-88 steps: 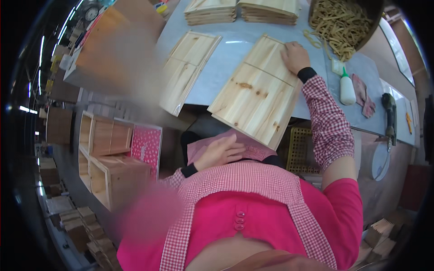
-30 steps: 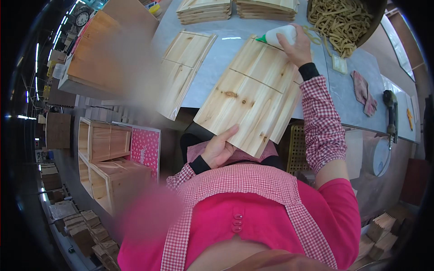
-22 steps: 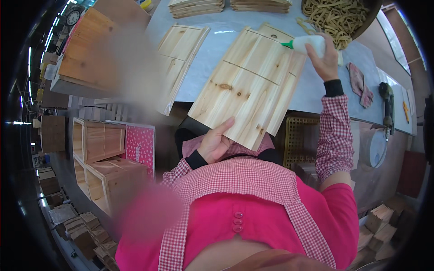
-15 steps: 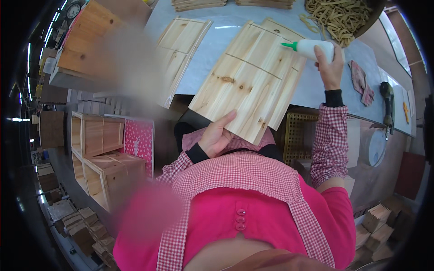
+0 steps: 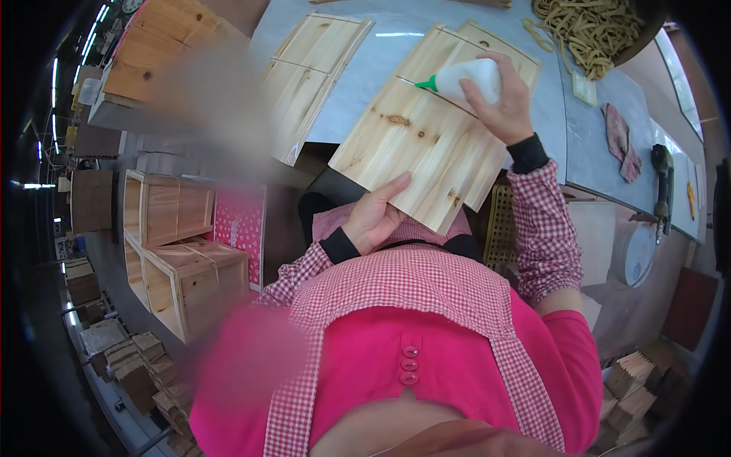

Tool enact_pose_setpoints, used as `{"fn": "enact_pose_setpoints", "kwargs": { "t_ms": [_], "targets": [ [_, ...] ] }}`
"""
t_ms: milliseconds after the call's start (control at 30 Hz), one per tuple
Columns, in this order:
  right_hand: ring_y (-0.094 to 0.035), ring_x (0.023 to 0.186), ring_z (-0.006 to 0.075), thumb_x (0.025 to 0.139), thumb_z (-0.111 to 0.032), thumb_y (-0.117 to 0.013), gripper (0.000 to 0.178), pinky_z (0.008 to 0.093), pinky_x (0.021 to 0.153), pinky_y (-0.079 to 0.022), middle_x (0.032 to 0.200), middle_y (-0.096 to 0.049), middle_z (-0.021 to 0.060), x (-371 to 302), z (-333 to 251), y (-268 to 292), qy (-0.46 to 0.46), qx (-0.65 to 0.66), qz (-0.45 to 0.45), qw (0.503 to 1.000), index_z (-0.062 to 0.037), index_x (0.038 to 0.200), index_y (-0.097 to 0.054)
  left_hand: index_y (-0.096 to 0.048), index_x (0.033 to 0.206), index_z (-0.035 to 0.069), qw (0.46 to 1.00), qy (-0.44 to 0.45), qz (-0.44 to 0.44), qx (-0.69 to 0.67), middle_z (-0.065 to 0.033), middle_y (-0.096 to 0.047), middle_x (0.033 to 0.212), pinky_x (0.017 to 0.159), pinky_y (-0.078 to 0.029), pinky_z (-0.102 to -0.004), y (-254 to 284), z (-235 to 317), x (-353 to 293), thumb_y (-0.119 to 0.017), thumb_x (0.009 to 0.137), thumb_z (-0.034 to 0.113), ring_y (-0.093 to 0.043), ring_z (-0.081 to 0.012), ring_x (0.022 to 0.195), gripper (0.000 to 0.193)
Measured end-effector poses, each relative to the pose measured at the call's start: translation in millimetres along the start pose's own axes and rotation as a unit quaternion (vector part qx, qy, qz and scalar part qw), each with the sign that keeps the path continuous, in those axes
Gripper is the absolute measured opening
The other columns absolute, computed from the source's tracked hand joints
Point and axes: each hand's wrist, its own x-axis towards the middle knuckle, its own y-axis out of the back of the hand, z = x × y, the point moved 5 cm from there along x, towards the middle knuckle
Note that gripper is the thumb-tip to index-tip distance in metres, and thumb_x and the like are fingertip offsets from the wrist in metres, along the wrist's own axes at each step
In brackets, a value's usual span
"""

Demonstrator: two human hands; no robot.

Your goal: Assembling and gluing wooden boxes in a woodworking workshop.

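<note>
My left hand [image 5: 378, 213] grips the near edge of a pale knotty wooden panel [image 5: 396, 145], thumb on top and fingers underneath. The panel has grooves across its far part and rests partly on another similar panel [image 5: 525, 67]. Closed around a white squeeze bottle [image 5: 474, 78] with a green nozzle, my right hand [image 5: 506, 103] holds it tilted over the panel. The nozzle tip points left, at or just above a groove near the panel's left edge. A whitish streak shows in the groove there. Whether the tip touches the wood I cannot tell.
More grooved panels [image 5: 312, 61] lie on the grey table [image 5: 365, 57] to the left. At the far right are a container of yellowish strips [image 5: 586, 30], a stained glove [image 5: 623, 143] and a dark tool [image 5: 662, 179]. Wooden boxes [image 5: 209, 274] stand at my left.
My right hand has brought the bottle left and slightly nearer, from the panel's right side to the groove's left end. My left hand keeps its hold on the panel.
</note>
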Motion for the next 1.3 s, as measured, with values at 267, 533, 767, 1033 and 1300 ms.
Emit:
{"fn": "enact_pose_setpoints", "kwargs": {
  "t_ms": [267,533,767,1033,1300],
  "targets": [
    [-0.064,0.073,0.0211,0.078,-0.013,-0.072,0.039,0.032,0.063,-0.051,0.087,-0.062,0.0133,-57,-1,87,-0.084,-0.044,-0.002,0.996,-0.0024,0.11,-0.054,-0.037,0.134,0.0,0.998,0.008,-0.049,-0.034,-0.0149,-0.05,0.131,0.105,-0.042,-0.0422,-7,-1,-1,-0.06,0.091,0.011,-0.051,-0.0271,0.12,0.05],
    [-0.056,0.06,0.0143,0.084,-0.017,-0.068,0.037,0.0252,0.053,-0.047,0.085,-0.058,0.0076,-102,12,120,-0.251,0.069,0.12,0.958,-0.0017,0.113,-0.051,-0.035,0.136,0.002,0.998,-0.011,-0.051,-0.034,-0.0146,-0.048,0.134,0.105,-0.041,-0.0448,-14,4,-8,-0.06,0.091,0.014,-0.049,-0.0279,0.122,0.054],
    [-0.055,0.054,0.012,0.085,-0.023,-0.068,0.037,0.0232,0.043,-0.043,0.084,-0.059,0.0085,-83,56,119,-0.289,0.229,0.322,0.872,0.0009,0.107,-0.05,-0.032,0.139,0.004,0.997,-0.013,-0.064,-0.031,-0.0147,-0.046,0.137,0.105,-0.04,-0.0469,-15,8,-7,-0.058,0.092,0.018,-0.047,-0.0291,0.125,0.056],
    [-0.056,0.054,0.0111,0.083,-0.026,-0.071,0.04,0.0224,0.036,-0.04,0.082,-0.06,0.0095,-41,111,115,-0.312,0.131,0.354,0.872,0.0025,0.103,-0.051,-0.034,0.139,0.004,0.996,0.001,-0.071,-0.044,-0.0154,-0.048,0.136,0.105,-0.04,-0.0464,-14,8,-7,-0.058,0.092,0.018,-0.047,-0.0296,0.125,0.054],
    [-0.049,0.045,0.0074,0.085,-0.026,-0.069,0.032,0.0197,0.038,-0.036,0.075,-0.06,0.0046,-51,89,120,-0.274,0.15,0.317,0.896,-0.0016,0.098,-0.055,-0.033,0.139,0.004,0.996,-0.009,-0.083,-0.044,-0.0156,-0.047,0.136,0.105,-0.04,-0.0459,-16,9,-6,-0.057,0.092,0.017,-0.047,-0.03,0.125,0.054]
  ]
}}
